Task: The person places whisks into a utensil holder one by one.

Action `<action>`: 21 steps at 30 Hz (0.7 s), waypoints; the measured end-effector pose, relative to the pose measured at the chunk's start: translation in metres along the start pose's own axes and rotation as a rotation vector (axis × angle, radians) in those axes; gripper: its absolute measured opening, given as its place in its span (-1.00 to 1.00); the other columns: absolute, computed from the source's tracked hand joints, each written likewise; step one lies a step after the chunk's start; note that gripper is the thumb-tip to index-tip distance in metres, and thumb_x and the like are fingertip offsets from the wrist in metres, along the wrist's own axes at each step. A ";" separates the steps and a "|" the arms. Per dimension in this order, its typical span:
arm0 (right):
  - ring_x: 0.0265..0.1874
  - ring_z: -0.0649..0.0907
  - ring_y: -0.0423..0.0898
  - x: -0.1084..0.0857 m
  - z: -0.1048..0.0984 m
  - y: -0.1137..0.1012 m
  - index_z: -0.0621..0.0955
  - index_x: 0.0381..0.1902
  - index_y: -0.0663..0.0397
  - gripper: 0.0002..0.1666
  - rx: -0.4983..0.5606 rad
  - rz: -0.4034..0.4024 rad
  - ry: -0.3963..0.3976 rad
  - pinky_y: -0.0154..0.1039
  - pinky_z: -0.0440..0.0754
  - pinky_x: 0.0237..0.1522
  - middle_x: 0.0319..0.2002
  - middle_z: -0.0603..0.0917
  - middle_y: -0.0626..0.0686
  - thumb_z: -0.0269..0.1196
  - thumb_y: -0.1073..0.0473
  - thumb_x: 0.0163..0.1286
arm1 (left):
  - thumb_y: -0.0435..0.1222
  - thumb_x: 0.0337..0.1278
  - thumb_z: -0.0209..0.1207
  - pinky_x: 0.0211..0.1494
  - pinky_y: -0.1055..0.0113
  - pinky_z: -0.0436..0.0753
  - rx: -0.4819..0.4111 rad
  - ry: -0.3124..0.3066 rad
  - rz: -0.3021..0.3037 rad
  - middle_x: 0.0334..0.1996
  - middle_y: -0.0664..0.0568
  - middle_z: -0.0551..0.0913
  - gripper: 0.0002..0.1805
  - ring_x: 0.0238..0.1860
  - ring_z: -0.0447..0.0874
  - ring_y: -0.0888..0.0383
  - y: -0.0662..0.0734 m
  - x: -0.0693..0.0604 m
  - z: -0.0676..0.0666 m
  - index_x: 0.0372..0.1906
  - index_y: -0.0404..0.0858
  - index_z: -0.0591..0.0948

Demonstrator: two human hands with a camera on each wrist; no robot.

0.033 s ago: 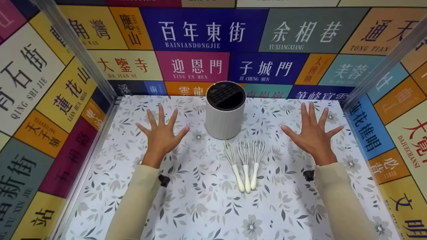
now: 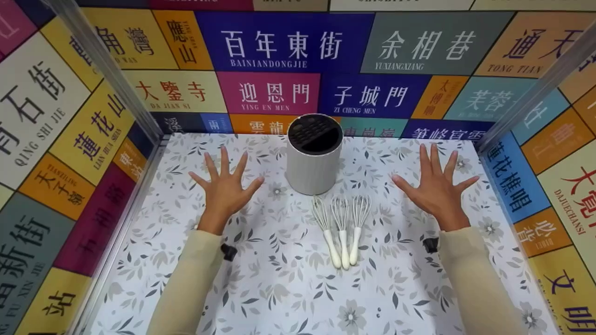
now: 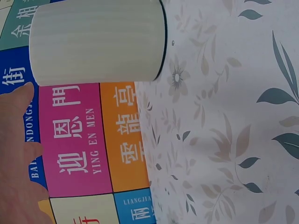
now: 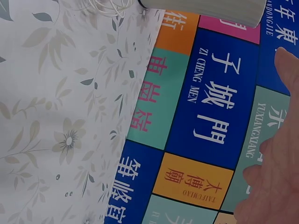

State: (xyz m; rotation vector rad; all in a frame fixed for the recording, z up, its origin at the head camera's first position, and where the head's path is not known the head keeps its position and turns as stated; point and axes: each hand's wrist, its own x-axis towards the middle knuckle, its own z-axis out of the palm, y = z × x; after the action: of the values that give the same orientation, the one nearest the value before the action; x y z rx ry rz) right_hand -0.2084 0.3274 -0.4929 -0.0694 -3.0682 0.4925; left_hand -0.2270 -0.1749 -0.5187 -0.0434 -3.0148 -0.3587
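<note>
Three whisks [image 2: 343,232] with white handles and pale wire loops lie side by side on the tabletop, handles toward me. Just behind their loops stands a white cylindrical holder [image 2: 313,170] with a black slotted top; its side also shows in the left wrist view [image 3: 100,42]. To the left of these, my left hand [image 2: 224,195] is spread with fingers straight, touching no object. On the other side my right hand [image 2: 436,195] is likewise spread and holds nothing. In the right wrist view, part of the whisk loops [image 4: 110,7] shows at the top edge.
A white tabletop [image 2: 288,298] with a leaf and flower pattern lies under everything. Colourful panels with Chinese lettering [image 2: 284,42] rise at the back and both sides, with clear corner posts [image 2: 116,70] where they meet.
</note>
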 end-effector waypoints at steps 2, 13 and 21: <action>0.47 -0.71 0.19 0.000 0.000 0.000 -0.39 0.64 -0.38 0.33 0.000 -0.002 0.003 0.56 -0.92 -0.07 0.62 -0.56 -0.13 -0.06 -0.75 0.21 | 0.65 0.07 -0.36 0.23 -0.67 -0.62 0.000 0.002 -0.001 0.66 -0.04 -0.48 0.04 0.59 -0.62 -0.42 0.000 0.000 0.000 0.64 0.30 -0.03; 0.51 -0.65 0.23 -0.003 0.006 0.003 -0.39 0.63 -0.41 0.32 0.019 -0.001 -0.006 0.66 -0.82 -0.04 0.63 -0.53 -0.11 -0.03 -0.74 0.22 | 0.62 0.10 -0.29 0.28 -0.69 -0.52 -0.014 0.013 0.009 0.69 -0.09 -0.32 0.05 0.61 -0.47 -0.46 0.004 0.000 0.005 0.65 0.24 0.01; 0.58 -0.42 0.37 -0.009 0.014 0.004 -0.42 0.63 -0.41 0.32 0.060 0.017 -0.051 0.74 -0.67 0.05 0.65 -0.47 -0.02 -0.02 -0.73 0.23 | 0.52 0.22 -0.13 0.36 -0.69 -0.31 -0.109 -0.006 0.081 0.69 0.12 -0.15 -0.02 0.62 -0.40 -0.42 0.015 0.007 0.004 0.65 0.19 0.06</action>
State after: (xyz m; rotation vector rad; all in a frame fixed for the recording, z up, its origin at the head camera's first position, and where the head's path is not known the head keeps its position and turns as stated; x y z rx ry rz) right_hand -0.1996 0.3265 -0.5073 -0.0832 -3.1020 0.5955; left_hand -0.2336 -0.1594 -0.5183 -0.1751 -2.9852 -0.5147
